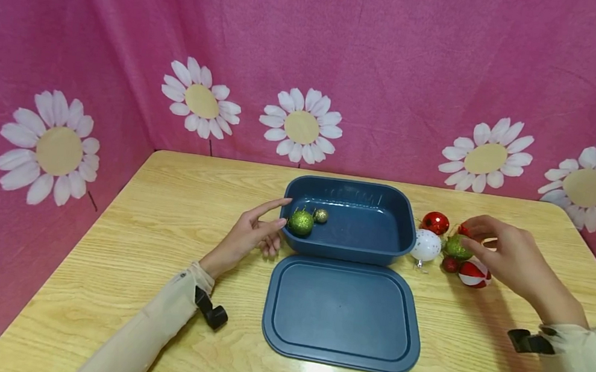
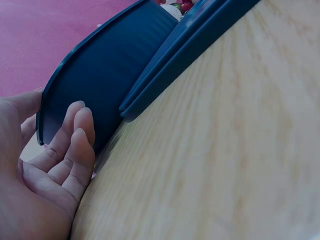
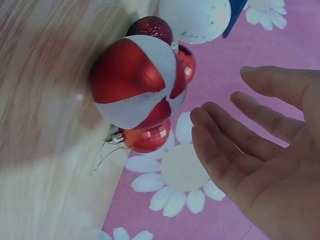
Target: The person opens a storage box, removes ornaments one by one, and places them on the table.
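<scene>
A dark blue rectangular container [image 1: 345, 253] holds a green glitter ball ornament [image 1: 301, 223] and a small gold ball [image 1: 320, 215]. At its left end, my left hand [image 1: 249, 234] touches the rim with extended index finger and thumb; the other fingers bend loosely beside the outer wall. My right hand [image 1: 511, 254] hovers by the ornaments at right, fingers spread and nothing gripped in the right wrist view. Closest to it in the head view is another green ball [image 1: 455, 248], partly covered by the thumb. Around that lie a red-and-white ball [image 3: 131, 80], a white ball [image 1: 426, 245] and red balls [image 1: 436, 223].
A flat blue lid [image 1: 342, 312] lies on the wooden table [image 1: 163, 220] just in front of the container. A small dark red glitter ball [image 1: 450, 264] sits beside the striped one. Behind the table hangs a pink cloth [image 1: 387, 68] with white flowers.
</scene>
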A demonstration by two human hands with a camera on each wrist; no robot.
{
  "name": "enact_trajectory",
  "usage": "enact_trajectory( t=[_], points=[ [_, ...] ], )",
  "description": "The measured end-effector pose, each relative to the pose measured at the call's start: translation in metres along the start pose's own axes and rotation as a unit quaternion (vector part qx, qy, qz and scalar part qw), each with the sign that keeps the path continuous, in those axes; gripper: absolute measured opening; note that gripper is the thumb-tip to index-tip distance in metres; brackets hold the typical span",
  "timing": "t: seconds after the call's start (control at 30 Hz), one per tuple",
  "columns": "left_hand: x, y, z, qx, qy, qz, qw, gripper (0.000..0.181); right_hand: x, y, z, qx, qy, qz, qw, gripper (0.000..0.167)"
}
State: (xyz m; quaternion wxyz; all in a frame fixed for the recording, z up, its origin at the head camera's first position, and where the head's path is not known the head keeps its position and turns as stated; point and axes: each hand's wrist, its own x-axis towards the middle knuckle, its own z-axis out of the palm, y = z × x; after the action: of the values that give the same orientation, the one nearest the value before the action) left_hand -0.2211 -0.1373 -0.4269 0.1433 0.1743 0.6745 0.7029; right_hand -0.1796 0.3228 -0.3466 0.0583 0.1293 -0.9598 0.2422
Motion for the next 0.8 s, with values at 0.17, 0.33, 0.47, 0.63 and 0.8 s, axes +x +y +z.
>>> enact_trajectory(
  t=[0.17,0.33,0.47,0.63,0.8],
  points=[
    [0.0,-0.001,0.0,0.001,-0.002,0.001,1.0,0.051,0.0,-0.009,0.002,0.001,0.014,-0.007,0.9999,0.032],
    [-0.001,0.0,0.0,0.0,-0.002,0.006,1.0,0.049,0.002,-0.017,0.007,-0.001,0.027,-0.037,0.999,0.031],
    [0.0,0.001,0.0,0.003,-0.001,0.007,1.0,0.048,0.005,-0.024,0.009,0.001,0.034,-0.055,0.9979,0.031],
    [0.0,-0.001,0.0,0.003,-0.002,0.009,1.0,0.049,0.01,-0.037,0.013,-0.005,0.061,-0.094,0.9937,0.027],
    [0.0,-0.001,-0.001,0.001,-0.002,0.011,0.9999,0.049,0.017,-0.053,0.02,0.001,0.072,-0.118,0.9905,0.024]
  ],
)
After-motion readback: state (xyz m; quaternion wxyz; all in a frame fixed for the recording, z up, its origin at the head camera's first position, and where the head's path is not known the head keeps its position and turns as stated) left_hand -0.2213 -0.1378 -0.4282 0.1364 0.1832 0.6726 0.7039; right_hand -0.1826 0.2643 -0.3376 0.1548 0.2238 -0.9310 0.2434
